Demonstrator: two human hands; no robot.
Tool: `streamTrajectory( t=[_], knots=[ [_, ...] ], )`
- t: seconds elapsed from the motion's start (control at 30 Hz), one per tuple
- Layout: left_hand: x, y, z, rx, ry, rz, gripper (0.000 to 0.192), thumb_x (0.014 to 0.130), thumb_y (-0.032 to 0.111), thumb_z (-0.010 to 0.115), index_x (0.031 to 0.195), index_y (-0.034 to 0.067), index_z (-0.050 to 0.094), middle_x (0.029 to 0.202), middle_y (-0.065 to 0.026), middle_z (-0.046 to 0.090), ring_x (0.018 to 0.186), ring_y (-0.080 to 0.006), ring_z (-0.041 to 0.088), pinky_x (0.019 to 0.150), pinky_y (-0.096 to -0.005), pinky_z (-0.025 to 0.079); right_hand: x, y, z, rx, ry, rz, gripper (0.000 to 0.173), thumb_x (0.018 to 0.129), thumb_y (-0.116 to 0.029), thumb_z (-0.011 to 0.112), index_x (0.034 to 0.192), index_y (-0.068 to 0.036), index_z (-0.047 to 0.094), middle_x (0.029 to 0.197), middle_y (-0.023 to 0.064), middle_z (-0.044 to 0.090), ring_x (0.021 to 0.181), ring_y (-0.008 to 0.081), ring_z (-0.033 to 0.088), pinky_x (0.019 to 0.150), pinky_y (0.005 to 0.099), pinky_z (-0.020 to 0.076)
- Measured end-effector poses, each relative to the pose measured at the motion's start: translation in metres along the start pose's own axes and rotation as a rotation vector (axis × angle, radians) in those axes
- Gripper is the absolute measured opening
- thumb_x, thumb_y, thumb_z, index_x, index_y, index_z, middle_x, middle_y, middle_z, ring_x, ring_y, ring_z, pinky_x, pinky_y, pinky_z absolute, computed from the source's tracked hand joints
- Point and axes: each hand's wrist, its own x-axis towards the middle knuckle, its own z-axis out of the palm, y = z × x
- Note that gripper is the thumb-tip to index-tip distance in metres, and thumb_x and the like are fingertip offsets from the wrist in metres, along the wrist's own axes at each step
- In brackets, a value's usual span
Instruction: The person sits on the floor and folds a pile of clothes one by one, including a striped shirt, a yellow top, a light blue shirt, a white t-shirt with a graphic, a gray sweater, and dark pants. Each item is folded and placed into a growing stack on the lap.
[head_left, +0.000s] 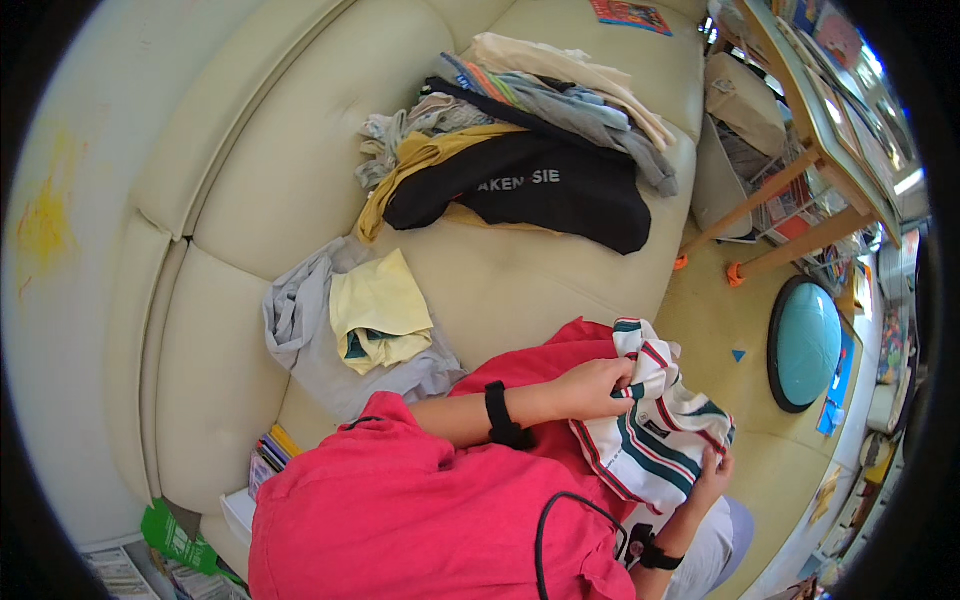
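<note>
A white knit garment with green and red stripes is held up over my lap, bunched and creased. My left hand pinches its upper edge. Lower down, the fingers of my right hand grip the opposite edge. A dark patch and small print show on its front. The garment partly covers the red cloth of my clothing. Behind my left arm, a pale yellow garment with a green part lies folded on a light grey garment on the cream sofa.
A heap of clothes lies farther along the sofa, with a black garment bearing writing in front and a cream garment behind. A wooden-legged table stands at the right. A teal balance dome rests on the floor.
</note>
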Motion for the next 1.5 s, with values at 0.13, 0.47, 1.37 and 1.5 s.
streamTrajectory(
  t=[0.13,0.47,1.37,1.5],
  knots=[
    [-0.022,-0.028,-0.045,0.220,0.153,-0.089,0.043,0.077,0.035,0.069,0.104,0.003,0.056,0.107,-0.0203,0.059,0.101,-0.0355,0.058,0.084,-0.0433,0.047,-0.005,0.030,-0.026,-0.294,0.069,0.152,0.046,0.089,-0.016,0.066,0.129,0.000,0.048,0.116,0.0132,0.058,0.098,0.0187,0.058,0.086,0.0288,0.0460],
    [-0.169,-0.075,-0.204,1.308,0.277,-0.914,0.032,0.083,0.015,0.055,0.113,0.008,0.059,0.114,-0.0216,0.059,0.108,-0.0365,0.057,0.093,-0.0524,0.042,-0.037,-0.011,-0.002,-0.477,0.104,-0.059,0.054,0.091,-0.013,0.058,0.143,-0.010,0.040,0.142,0.0124,0.046,0.128,0.0282,0.045,0.102,0.0475,0.0358],
    [-0.167,0.039,-0.200,-0.394,0.582,-0.113,0.039,0.079,-0.003,0.049,0.117,-0.001,0.059,0.111,-0.0101,0.065,0.096,-0.0227,0.064,0.086,-0.0345,0.050,-0.042,-0.076,0.025,0.129,-0.369,-0.015,0.044,0.096,-0.015,0.054,0.137,-0.003,0.044,0.118,0.0132,0.061,0.105,0.0202,0.060,0.082,0.0303,0.0512],
    [-0.110,0.056,-0.129,-0.886,0.096,0.024,0.052,0.077,-0.004,0.055,0.129,-0.002,0.050,0.124,-0.0116,0.058,0.116,-0.0217,0.055,0.102,-0.0358,0.041,-0.054,-0.098,0.055,0.598,-0.864,0.231,0.089,0.087,-0.057,0.058,0.150,-0.008,0.018,0.137,0.0179,0.047,0.117,0.0293,0.055,0.087,0.0428,0.0527]
  ],
)
